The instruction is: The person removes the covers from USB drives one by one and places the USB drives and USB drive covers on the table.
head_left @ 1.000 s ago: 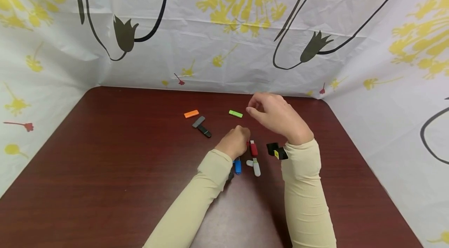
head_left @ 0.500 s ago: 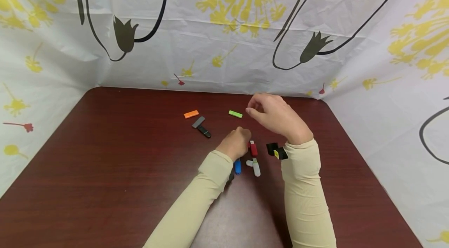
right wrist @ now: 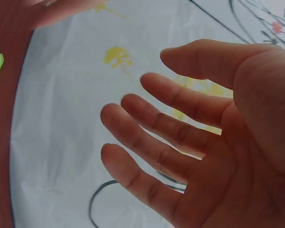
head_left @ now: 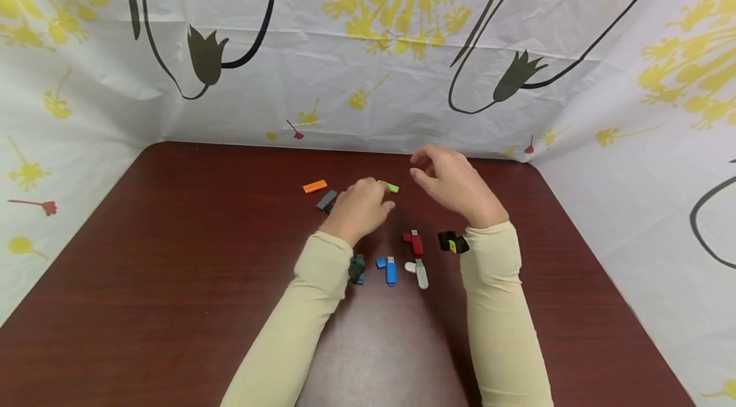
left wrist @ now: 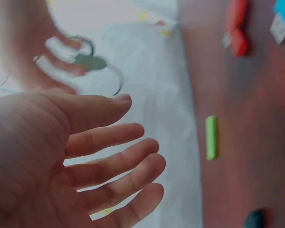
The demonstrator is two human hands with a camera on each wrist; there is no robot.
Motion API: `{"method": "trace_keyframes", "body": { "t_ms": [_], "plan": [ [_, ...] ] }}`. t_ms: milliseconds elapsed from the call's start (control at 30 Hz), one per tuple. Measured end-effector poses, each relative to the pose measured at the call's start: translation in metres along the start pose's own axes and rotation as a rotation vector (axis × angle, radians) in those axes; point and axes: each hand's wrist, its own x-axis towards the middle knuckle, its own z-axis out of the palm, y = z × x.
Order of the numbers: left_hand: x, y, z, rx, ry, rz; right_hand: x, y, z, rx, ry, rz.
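Above the far middle of the table, my left hand (head_left: 358, 210) has its fingers extended and holds nothing. It partly covers a green USB stick (head_left: 392, 187) and a black one behind it. My right hand (head_left: 457, 188) hovers to the right, fingers relaxed and slightly bent, the palm bare in the right wrist view. Nearer me lie a red USB stick (head_left: 416, 243), a blue USB stick (head_left: 391, 271) and a white USB stick (head_left: 422, 275), each with its cap off beside it. A teal USB stick (head_left: 360, 269) is partly hidden by the left wrist's black device.
An orange USB stick (head_left: 314, 186) and a grey stick-shaped piece (head_left: 326, 200) lie at the back left. The dark red table (head_left: 172, 253) meets a white patterned sheet (head_left: 322, 62) along its far edge and sides.
My left hand has left the red USB stick and moved up and left with its fingers spread out. The red stick's cap and the blue one's are uncovered. My right hand has barely shifted.
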Motion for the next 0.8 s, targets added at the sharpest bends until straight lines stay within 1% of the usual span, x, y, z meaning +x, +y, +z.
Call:
{"method": "trace_keyframes", "body": {
  "t_ms": [133,233,367,500,567,667,800],
  "plan": [
    [-0.008,-0.005,-0.02,-0.047,0.074,-0.024,0.012,0.013,0.01,0.023,-0.022,0.023],
    [-0.014,-0.008,-0.033,-0.067,0.121,-0.048,0.023,0.022,0.021,0.019,-0.034,0.026],
    [-0.022,-0.008,-0.046,-0.071,0.151,-0.065,0.036,0.029,0.034,0.001,-0.041,0.025],
    [-0.028,-0.007,-0.053,-0.06,0.171,-0.045,0.048,0.032,0.048,-0.02,-0.071,0.035],
    [-0.031,-0.006,-0.056,-0.047,0.192,-0.036,0.054,0.034,0.057,-0.045,-0.107,0.044],
    [-0.036,-0.007,-0.06,-0.028,0.221,-0.033,0.061,0.039,0.071,-0.098,-0.183,0.062],
    [-0.038,-0.009,-0.064,-0.024,0.232,-0.04,0.066,0.044,0.086,-0.144,-0.284,0.103]
  ]
}}
